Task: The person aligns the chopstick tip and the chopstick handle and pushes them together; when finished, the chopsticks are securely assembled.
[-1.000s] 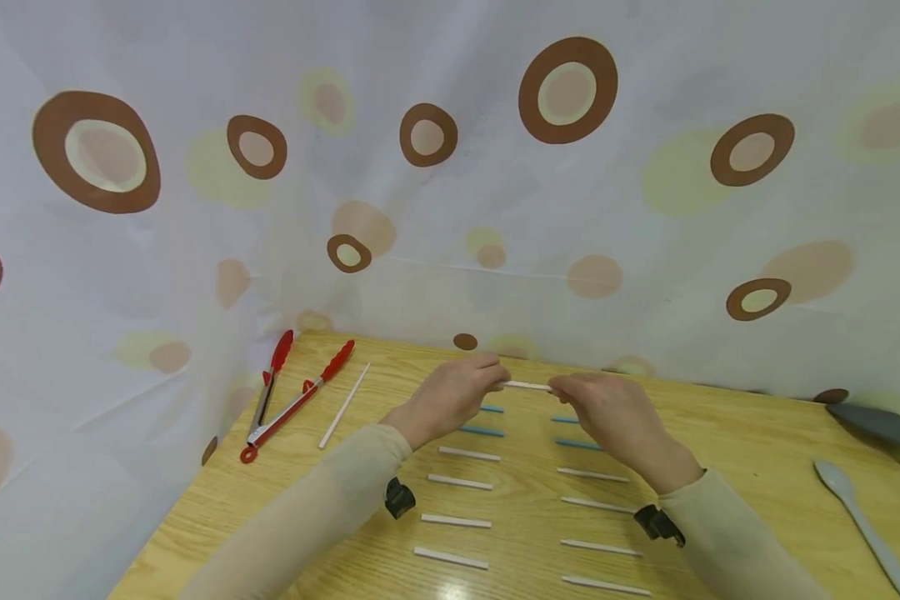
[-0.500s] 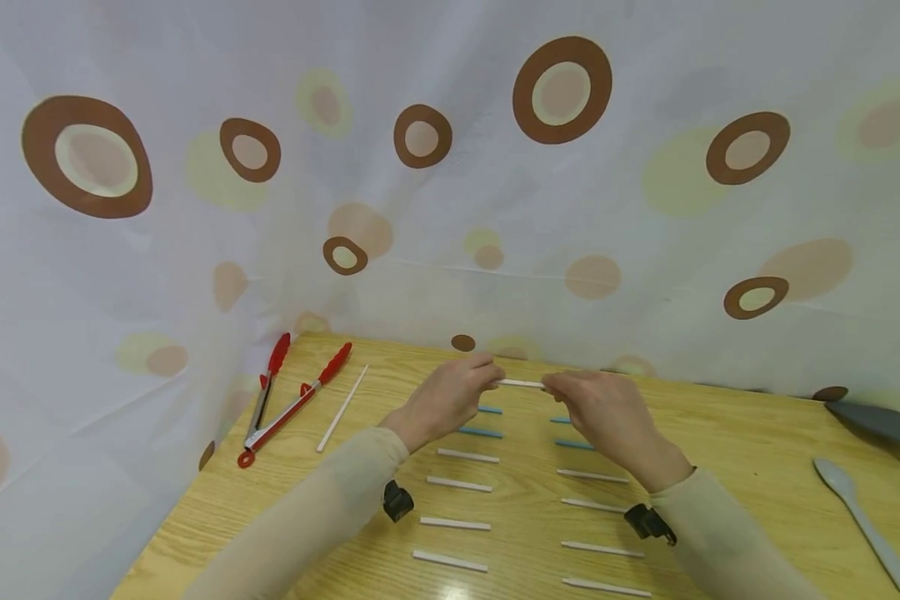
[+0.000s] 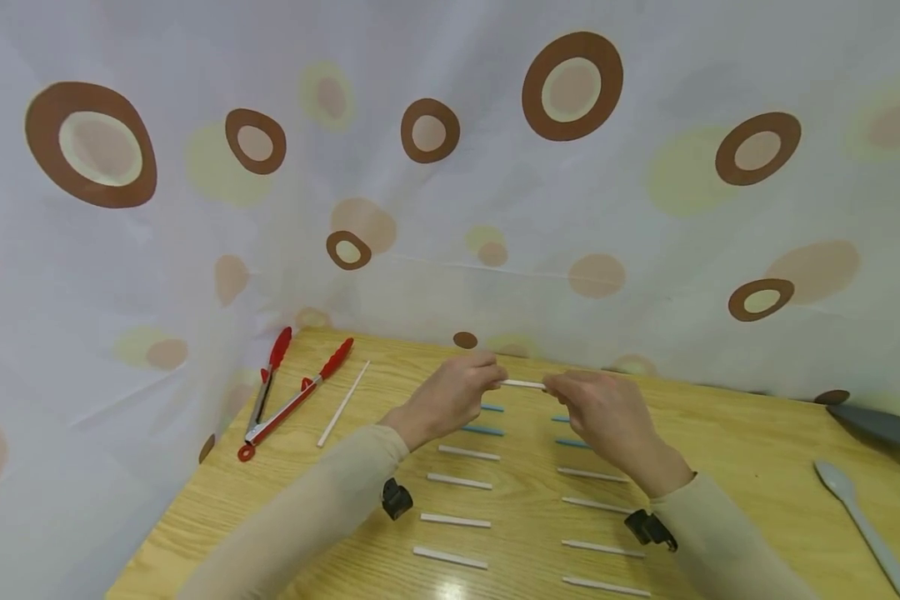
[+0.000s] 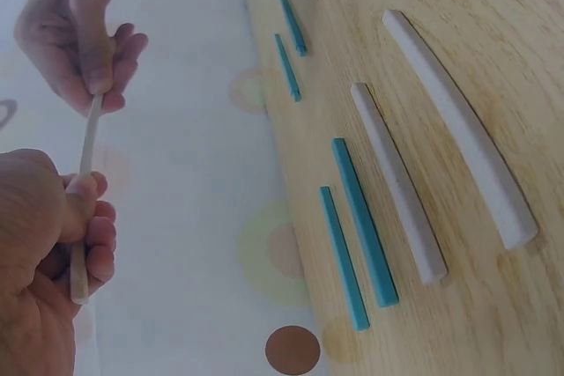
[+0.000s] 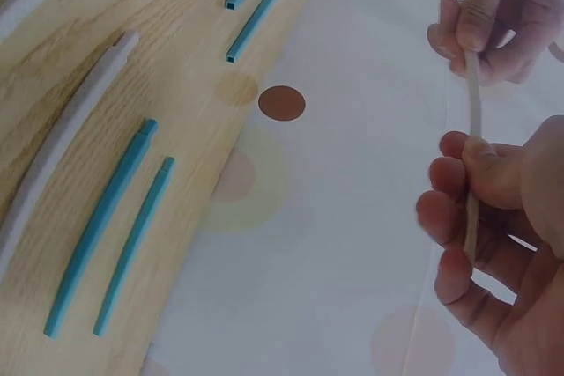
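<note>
A thin white chopstick (image 3: pixel 523 383) is held level between both hands above the far part of the table. My left hand (image 3: pixel 456 396) pinches one end, and my right hand (image 3: pixel 603 412) pinches the other. In the left wrist view, the thumb presses the chopstick (image 4: pixel 89 143) against curled fingers. A short stretch of the chopstick (image 5: pixel 475 99) shows between the hands in the right wrist view. Below the hands lie blue stick pieces (image 3: pixel 483 431) and white stick pieces (image 3: pixel 468 453) in two columns, left and right. Some blue pieces are partly hidden by the hands.
On the table's left lie red-tipped tongs (image 3: pixel 288 412) and a longer white chopstick (image 3: pixel 343 404). A grey spoon (image 3: pixel 858 512) and a dark grey utensil (image 3: pixel 881 427) lie at the right. A patterned curtain (image 3: pixel 645 208) borders the wooden table (image 3: pixel 727 467) at the back and left.
My right hand has shifted slightly left towards the left hand, so a little less of the chopstick shows between them. Both hands keep their pinch, and the things on the table stay put.
</note>
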Demonstrator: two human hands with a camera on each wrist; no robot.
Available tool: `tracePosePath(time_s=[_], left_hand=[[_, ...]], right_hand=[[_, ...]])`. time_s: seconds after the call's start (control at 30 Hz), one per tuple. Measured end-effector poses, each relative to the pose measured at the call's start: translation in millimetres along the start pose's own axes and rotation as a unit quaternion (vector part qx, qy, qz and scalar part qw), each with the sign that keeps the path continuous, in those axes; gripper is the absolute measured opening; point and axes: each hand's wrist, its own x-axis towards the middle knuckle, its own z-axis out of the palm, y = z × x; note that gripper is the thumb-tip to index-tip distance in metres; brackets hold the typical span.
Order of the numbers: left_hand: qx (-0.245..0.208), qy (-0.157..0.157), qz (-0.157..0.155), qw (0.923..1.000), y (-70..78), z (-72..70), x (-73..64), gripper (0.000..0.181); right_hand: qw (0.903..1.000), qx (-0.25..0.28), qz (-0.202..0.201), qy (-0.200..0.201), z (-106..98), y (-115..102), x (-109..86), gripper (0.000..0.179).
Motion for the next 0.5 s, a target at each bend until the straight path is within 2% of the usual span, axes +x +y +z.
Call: tracePosePath(time_s=[0.17, 0.4, 0.5], left_hand=[[0.003, 0.007, 0.005, 1.0000, -1.1, -3.5, -1.6, 0.022], [0.003, 0.026, 0.020, 0.9994, -1.9, -2.0, -0.6, 0.018], [0.003, 0.023, 0.020, 0.9995, -3.0, -2.7, -1.9, 0.016]], right_hand=[[0.9997, 0.020, -0.010, 0.011, 3.7, -3.4, 0.0, 0.026], [0.9988, 0.045, -0.022, 0.006, 4.0, -4.6, 0.7, 0.029], [0.9987, 0.042, -0.029, -0.002, 4.6, -2.9, 2.2, 0.031]])
